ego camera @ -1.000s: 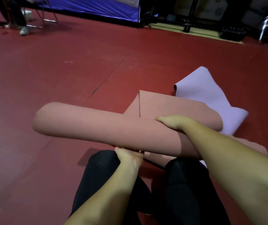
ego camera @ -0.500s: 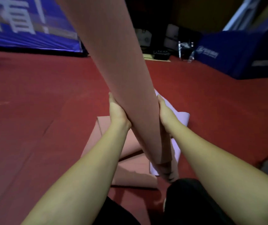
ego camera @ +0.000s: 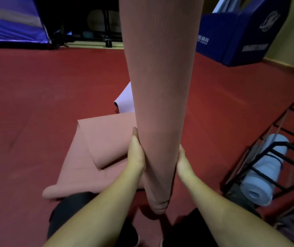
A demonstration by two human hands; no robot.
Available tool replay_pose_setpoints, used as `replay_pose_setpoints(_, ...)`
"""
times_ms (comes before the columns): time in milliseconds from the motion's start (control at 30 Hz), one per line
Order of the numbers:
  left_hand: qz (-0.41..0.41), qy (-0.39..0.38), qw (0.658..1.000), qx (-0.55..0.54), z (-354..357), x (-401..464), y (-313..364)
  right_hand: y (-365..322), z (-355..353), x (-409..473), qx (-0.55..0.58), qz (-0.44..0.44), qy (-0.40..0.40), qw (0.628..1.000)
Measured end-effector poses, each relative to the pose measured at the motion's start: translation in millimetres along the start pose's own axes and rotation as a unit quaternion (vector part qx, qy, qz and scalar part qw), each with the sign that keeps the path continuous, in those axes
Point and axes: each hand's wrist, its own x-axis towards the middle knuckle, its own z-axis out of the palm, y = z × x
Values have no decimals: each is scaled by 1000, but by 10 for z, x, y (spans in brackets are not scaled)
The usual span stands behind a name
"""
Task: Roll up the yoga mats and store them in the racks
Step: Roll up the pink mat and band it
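While both hands clasp it, pink rolled mat [ego camera: 157,107] upright, left hand [ego camera: 136,154] and right hand [ego camera: 182,162] fingers wrapped round it, rack [ego camera: 260,154] to its right.

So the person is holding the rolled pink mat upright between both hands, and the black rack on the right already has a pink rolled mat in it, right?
Not quite. The head view shows both hands, left and right, holding the rolled pink mat upright, and the black rack stands on the right. But the rolled mat in it is light blue, not pink.

Single head-worn wide-angle view, facing forward and steeply down, very near the hands [ego camera: 136,154], no second view
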Motion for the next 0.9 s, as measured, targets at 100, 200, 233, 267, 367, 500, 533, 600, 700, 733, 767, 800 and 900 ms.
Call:
replay_pose_setpoints(100,-7,40,990,137,-154,10,-269,6,-140,47,-20,53,-27,998)
replay_pose_setpoints(200,-52,33,992,107,-98,-113,-397,-242,-199,63,114,21,-16,993)
replay_pose_setpoints(233,-72,28,993,86,-18,-173,-408,-300,-205,80,153,6,-20,988)
replay_pose_setpoints(267,-87,23,992,83,52,-212,-440,-314,-208,68,162,-5,-29,986)
replay_pose_setpoints(367,-102,15,992,75,176,-320,-520,-61,-242,6,129,-17,-5,992)
replay_pose_setpoints(500,-52,33,996,60,239,-300,-508,63,-371,-4,164,-13,-5,986)
replay_pose_setpoints(533,-24,30,998,55,264,-306,-495,60,-417,-11,170,-13,-7,985)
replay_pose_setpoints(600,-3,19,1000,15,342,-307,-426,-72,-468,-62,166,-15,1,986)
replay_pose_setpoints(700,23,6,999,35,431,-310,-367,-263,-515,-81,172,-41,-8,984)
replay_pose_setpoints(733,31,-6,998,50,458,-288,-330,-364,-533,-105,184,-48,-16,982)
replay_pose_setpoints(767,30,-22,997,61,498,-301,-244,-496,-540,-155,209,-53,-23,976)
replay_pose_setpoints(800,26,-41,996,71,534,-310,-164,-600,-553,-191,236,-56,-22,970)
replay_pose_setpoints(900,26,-47,996,76,499,-271,-140,-653,-551,-269,253,-64,5,965)
